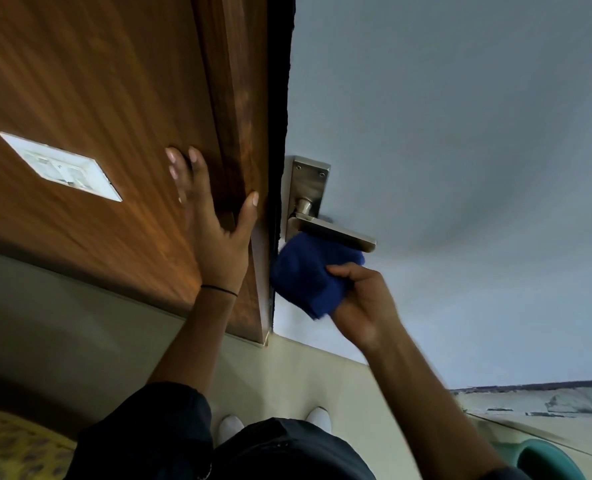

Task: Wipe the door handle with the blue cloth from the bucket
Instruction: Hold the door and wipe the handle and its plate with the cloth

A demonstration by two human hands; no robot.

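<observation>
A silver lever door handle (pixel 336 233) on a steel backplate (pixel 308 185) sits on the pale grey door (pixel 460 168). My right hand (pixel 363 303) grips a bunched blue cloth (pixel 308 275) pressed against the underside of the lever, near the backplate. My left hand (pixel 211 230) lies flat with fingers spread on the brown wooden panel (pixel 97 98) left of the door edge, thumb at the frame. A teal bucket rim (pixel 547 459) shows at the bottom right.
A white switch plate (pixel 62 166) is set in the wooden panel at the left. Cream floor tiles (pixel 305 375) run below, with my white shoes (pixel 230 427) near the bottom. A patterned yellow fabric (pixel 10 452) lies at the bottom left.
</observation>
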